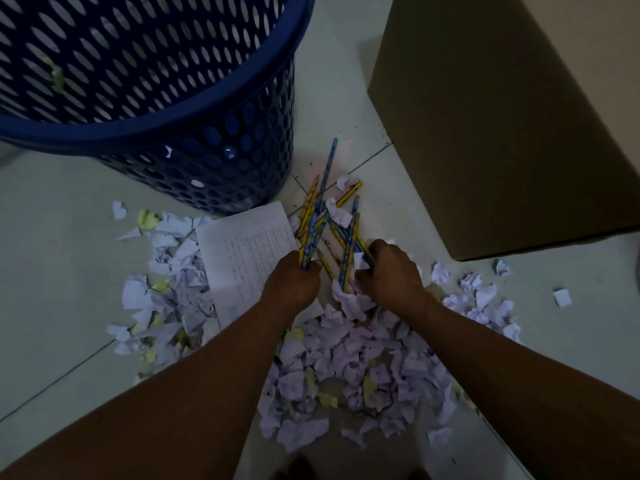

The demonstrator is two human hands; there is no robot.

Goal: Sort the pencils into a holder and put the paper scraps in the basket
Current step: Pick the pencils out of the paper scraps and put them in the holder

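Head view: I see left hand (294,278) clamped on a pencil bundle (313,226), right hand (389,271) closed on more pencils (349,244) amid paper scraps (346,368)

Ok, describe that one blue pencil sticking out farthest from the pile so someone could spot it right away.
Start at the big blue basket and look to the floor just right of its base, where the pencils lie tangled. The blue pencil pokes out of the top of that heap toward the cardboard box. Unlike the others, it lies on bare tile beyond the pile.
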